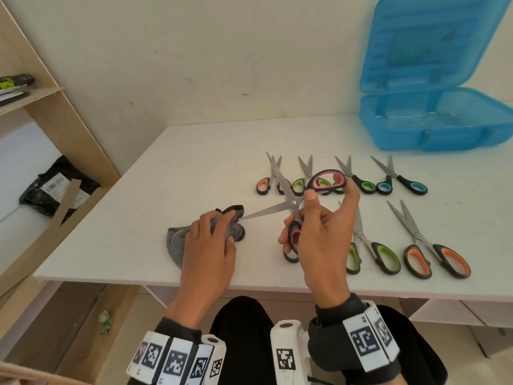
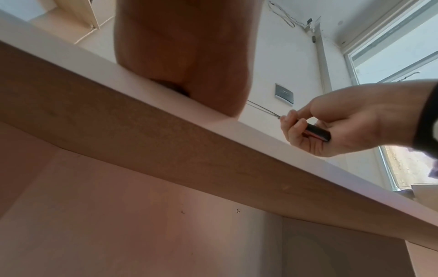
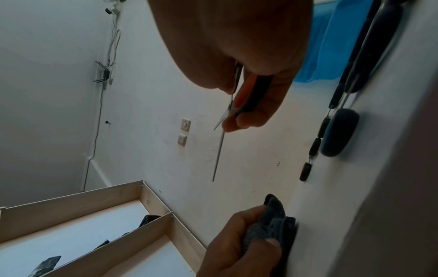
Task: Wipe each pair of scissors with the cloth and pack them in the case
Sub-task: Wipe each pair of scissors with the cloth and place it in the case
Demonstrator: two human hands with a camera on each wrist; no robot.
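My right hand [image 1: 319, 218] holds the pink-handled scissors [image 1: 293, 202] above the white table [image 1: 194, 168], blades spread wide. One finger is through the upper loop [image 1: 327, 180]; other fingers curl round the lower loop [image 1: 293, 240]. One blade points up and away, the other points left, its tip at the grey cloth [image 1: 236, 232]. Whether it touches the cloth I cannot tell. My left hand [image 1: 222, 226] grips the bunched cloth on the table. In the right wrist view the blade [image 3: 219, 150] hangs above the cloth [image 3: 272, 221]. The blue case [image 1: 433, 120] stands open at the back right.
Several small scissors [image 1: 399, 179] lie in a row behind my right hand. Green-handled [image 1: 385, 257] and orange-handled [image 1: 438, 259] large pairs lie to its right. A wooden shelf unit [image 1: 69, 129] with a black bag [image 1: 55, 187] stands at the left. The table's front edge [image 1: 166, 280] is near my wrists.
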